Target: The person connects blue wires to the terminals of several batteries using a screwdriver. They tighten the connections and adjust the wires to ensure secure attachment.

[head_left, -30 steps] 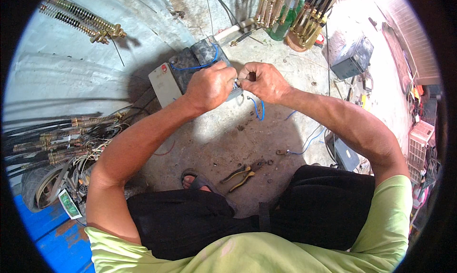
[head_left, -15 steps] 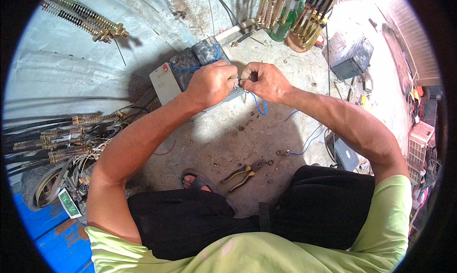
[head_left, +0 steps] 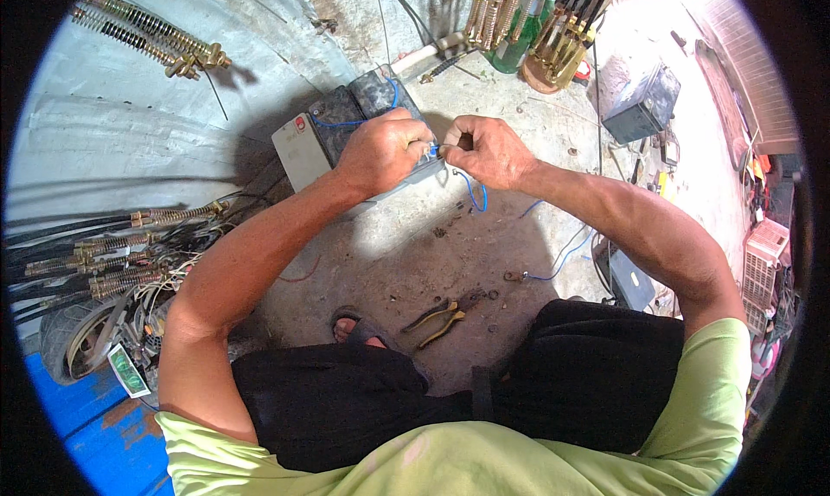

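My left hand [head_left: 385, 154] is closed at the right end of a row of dark battery blocks [head_left: 376, 94]. Facing it, my right hand [head_left: 491, 153] pinches with thumb and forefinger. A short bit of blue wire [head_left: 434, 151] shows between the two sets of fingertips, which both grip it; its exact ends are hidden by the fingers. Below my right hand hangs a loop of blue wire [head_left: 481, 204]. Another blue wire [head_left: 363, 122] runs over the tops of the blocks. A pale grey panel or block [head_left: 301, 152] stands at the row's left end.
Pliers with yellow-edged handles [head_left: 432, 323] lie on the floor near my foot [head_left: 350, 327]. A separate dark battery [head_left: 642, 105] stands at the far right. Green bottles [head_left: 510, 55] and spring-ended hoses [head_left: 566, 55] are at the back, more hoses [head_left: 121, 262] at left.
My fingertips have drawn slightly apart, the right hand shifting a little to the right. More of the blue wire now shows between them.
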A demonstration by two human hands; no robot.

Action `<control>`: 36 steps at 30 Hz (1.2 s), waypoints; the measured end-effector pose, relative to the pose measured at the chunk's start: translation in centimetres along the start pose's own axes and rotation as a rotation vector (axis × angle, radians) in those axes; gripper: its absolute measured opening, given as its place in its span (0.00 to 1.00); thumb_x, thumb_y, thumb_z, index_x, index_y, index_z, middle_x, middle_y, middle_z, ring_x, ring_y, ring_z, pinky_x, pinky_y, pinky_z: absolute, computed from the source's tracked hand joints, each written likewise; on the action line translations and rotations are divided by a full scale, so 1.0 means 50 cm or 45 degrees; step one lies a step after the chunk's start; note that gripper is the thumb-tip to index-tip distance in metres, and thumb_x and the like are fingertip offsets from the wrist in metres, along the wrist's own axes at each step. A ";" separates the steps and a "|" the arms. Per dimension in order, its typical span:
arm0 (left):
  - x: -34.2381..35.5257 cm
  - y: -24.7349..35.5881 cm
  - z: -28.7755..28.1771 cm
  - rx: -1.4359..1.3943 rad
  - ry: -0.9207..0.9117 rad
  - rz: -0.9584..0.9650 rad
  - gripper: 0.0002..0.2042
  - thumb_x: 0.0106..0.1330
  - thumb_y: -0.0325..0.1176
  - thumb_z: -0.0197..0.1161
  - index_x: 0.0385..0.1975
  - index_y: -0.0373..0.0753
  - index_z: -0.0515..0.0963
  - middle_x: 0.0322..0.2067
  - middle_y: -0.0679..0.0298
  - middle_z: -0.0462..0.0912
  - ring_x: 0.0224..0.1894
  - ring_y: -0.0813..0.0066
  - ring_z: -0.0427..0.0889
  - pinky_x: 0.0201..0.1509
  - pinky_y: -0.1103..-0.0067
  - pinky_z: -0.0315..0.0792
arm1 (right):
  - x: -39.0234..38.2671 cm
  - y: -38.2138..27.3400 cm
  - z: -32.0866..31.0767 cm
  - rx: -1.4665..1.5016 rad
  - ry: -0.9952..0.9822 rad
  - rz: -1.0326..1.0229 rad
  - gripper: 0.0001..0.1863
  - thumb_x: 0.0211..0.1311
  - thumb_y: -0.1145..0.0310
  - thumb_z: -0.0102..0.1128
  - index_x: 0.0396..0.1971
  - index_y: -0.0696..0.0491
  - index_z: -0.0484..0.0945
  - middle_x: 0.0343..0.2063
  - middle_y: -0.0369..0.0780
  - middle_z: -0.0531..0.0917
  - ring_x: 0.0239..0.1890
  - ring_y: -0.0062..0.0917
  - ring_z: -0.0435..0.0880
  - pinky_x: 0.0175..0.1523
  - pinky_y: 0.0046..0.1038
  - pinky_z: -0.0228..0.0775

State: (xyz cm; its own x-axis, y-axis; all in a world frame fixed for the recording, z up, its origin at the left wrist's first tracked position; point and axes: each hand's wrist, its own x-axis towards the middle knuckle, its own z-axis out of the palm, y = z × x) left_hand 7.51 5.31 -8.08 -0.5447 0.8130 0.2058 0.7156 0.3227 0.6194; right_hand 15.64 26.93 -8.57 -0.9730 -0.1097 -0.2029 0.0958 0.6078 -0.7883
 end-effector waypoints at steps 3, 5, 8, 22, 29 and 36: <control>0.006 0.001 -0.002 -0.002 0.013 0.054 0.06 0.61 0.26 0.66 0.37 0.34 0.83 0.31 0.52 0.80 0.36 0.51 0.82 0.41 0.65 0.75 | 0.000 0.001 0.003 0.083 0.002 0.016 0.13 0.56 0.60 0.67 0.32 0.55 0.82 0.28 0.43 0.86 0.33 0.36 0.87 0.43 0.36 0.78; 0.005 0.004 -0.002 0.004 0.020 0.039 0.06 0.61 0.27 0.65 0.36 0.34 0.83 0.31 0.52 0.79 0.36 0.51 0.81 0.41 0.65 0.75 | 0.001 -0.001 0.000 0.071 0.007 0.035 0.13 0.56 0.60 0.66 0.32 0.55 0.82 0.28 0.43 0.86 0.33 0.35 0.87 0.43 0.35 0.78; 0.007 0.005 -0.004 0.003 0.011 0.039 0.05 0.61 0.26 0.66 0.36 0.35 0.83 0.31 0.53 0.79 0.36 0.51 0.82 0.41 0.65 0.75 | 0.000 -0.007 -0.007 0.049 0.006 0.066 0.13 0.56 0.60 0.66 0.31 0.56 0.82 0.27 0.43 0.87 0.32 0.34 0.87 0.42 0.35 0.78; 0.005 0.008 0.003 0.083 -0.026 -0.006 0.06 0.61 0.25 0.65 0.37 0.37 0.83 0.33 0.53 0.80 0.38 0.49 0.82 0.42 0.63 0.76 | -0.002 -0.009 -0.009 0.058 0.000 0.076 0.14 0.58 0.59 0.65 0.32 0.55 0.82 0.27 0.43 0.86 0.32 0.34 0.86 0.43 0.35 0.77; -0.004 0.016 0.005 0.075 0.017 0.005 0.07 0.63 0.25 0.65 0.39 0.38 0.83 0.35 0.53 0.79 0.38 0.50 0.82 0.41 0.65 0.76 | 0.001 -0.012 -0.009 0.012 0.018 0.077 0.14 0.57 0.58 0.66 0.32 0.55 0.81 0.27 0.43 0.86 0.33 0.35 0.87 0.43 0.36 0.78; -0.009 0.034 0.006 0.122 0.058 -0.021 0.07 0.64 0.27 0.66 0.40 0.39 0.84 0.35 0.55 0.80 0.38 0.52 0.83 0.41 0.65 0.77 | 0.005 -0.008 -0.004 0.012 0.034 0.080 0.15 0.58 0.58 0.66 0.31 0.56 0.81 0.27 0.44 0.87 0.33 0.36 0.87 0.43 0.37 0.78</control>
State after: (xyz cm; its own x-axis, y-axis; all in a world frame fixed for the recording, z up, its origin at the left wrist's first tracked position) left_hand 9.09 5.63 -7.34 -0.5744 0.7850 0.2318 0.7437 0.3823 0.5484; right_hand 15.33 26.81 -8.19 -0.9704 -0.0506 -0.2363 0.1583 0.6057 -0.7798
